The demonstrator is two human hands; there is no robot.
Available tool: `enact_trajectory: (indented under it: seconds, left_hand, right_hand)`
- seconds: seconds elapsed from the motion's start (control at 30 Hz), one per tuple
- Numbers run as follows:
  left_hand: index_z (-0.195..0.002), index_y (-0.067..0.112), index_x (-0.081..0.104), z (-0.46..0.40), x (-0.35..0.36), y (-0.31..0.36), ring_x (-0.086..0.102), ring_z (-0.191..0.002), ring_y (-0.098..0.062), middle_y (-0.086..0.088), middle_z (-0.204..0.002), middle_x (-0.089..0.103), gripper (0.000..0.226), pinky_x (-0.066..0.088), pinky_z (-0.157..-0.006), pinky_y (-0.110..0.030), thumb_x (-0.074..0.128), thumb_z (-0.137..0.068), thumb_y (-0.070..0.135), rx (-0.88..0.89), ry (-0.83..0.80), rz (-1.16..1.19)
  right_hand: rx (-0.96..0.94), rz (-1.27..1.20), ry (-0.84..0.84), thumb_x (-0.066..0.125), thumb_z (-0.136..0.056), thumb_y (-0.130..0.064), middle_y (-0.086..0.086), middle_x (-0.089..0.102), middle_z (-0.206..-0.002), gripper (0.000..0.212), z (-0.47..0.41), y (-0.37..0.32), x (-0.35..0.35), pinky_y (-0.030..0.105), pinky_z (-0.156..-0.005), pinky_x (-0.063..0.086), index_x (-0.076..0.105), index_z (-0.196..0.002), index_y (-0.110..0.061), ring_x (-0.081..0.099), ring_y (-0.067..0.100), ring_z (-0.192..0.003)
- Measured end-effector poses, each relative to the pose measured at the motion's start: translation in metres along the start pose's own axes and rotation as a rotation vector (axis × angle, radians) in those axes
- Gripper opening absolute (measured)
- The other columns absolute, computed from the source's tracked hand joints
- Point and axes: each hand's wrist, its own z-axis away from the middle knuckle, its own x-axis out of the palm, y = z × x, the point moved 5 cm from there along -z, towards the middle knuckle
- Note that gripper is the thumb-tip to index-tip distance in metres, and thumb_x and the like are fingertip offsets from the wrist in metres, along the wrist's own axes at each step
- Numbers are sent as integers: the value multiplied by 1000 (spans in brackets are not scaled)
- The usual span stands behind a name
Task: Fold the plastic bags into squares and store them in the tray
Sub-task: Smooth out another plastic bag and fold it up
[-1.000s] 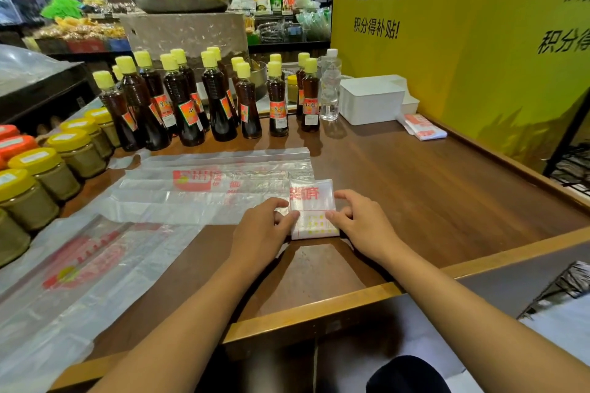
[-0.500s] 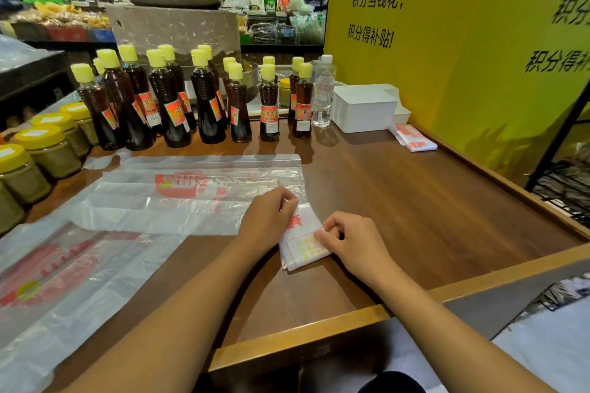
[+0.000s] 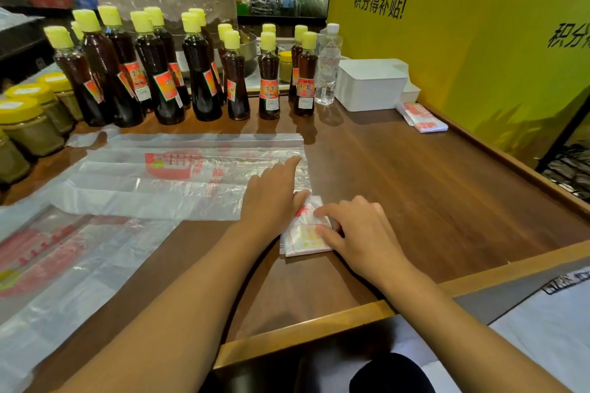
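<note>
A plastic bag folded into a small white square point(image 3: 305, 238) with red and yellow print lies on the wooden table point(image 3: 415, 201). My right hand point(image 3: 360, 233) presses on its right side with spread fingers. My left hand point(image 3: 271, 195) lies flat beside the square's upper left corner, its index finger stretched over an unfolded clear bag point(image 3: 178, 175) with a red logo. A second unfolded bag point(image 3: 57, 268) lies at the near left. The white tray point(image 3: 372, 86) stands at the back right by the yellow wall.
A row of dark sauce bottles point(image 3: 198, 73) with yellow caps and a clear water bottle point(image 3: 329, 67) line the table's back. Yellow-lidded jars point(image 3: 28, 121) stand at the left. A stack of folded bags point(image 3: 423, 118) lies right of the tray. A raised wooden rim point(image 3: 303, 332) borders the near edge.
The folded square has slid toward me and turned slightly. My left hand has moved off it and opened flat onto the unfolded bag; my right hand now presses on top of the square.
</note>
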Motion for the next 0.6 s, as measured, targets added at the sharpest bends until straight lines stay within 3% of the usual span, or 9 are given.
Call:
enact_trajectory:
  seconds: [0.13,0.23,0.33,0.5,0.6]
  left_hand:
    - [-152,22,31,2,0,6,46,-122,-25,-3,-136,52,62,39,-98,-38,59,-99,33,43,11,-102]
    - [-153,18,28,1,0,4,48,-120,-25,-2,-134,58,62,39,-97,-38,56,-98,18,23,6,-105]
    - [-155,12,23,9,-4,5,44,-132,-25,-7,-142,54,65,34,-103,-37,53,-97,16,57,-71,-238]
    - [-156,8,22,45,-15,13,34,-145,-21,-7,-158,39,56,25,-116,-36,32,-106,33,202,-237,-317]
    - [-161,11,8,69,-13,5,14,-154,-15,-4,-168,17,73,16,-122,-34,5,-103,55,227,-349,-286]
  right_hand:
    - [-67,15,-4,51,-97,-36,-6,51,-130,35,-3,-4,5,35,-99,21,60,-131,-33,35,19,-124]
    - [-141,68,-152,31,-104,-34,-9,28,-162,50,-3,-8,13,34,-114,8,34,-154,-30,16,11,-147]
    - [-151,78,-256,30,-108,-29,-11,9,-168,55,-3,-7,17,32,-120,0,14,-161,-27,3,8,-153]
    - [-123,17,-281,29,-107,-27,-12,9,-168,56,-5,-6,18,37,-123,3,14,-161,-27,5,8,-153]
    - [-118,-6,-285,26,-108,-32,-14,8,-168,55,-4,-5,21,40,-125,0,13,-161,-28,4,6,-153]
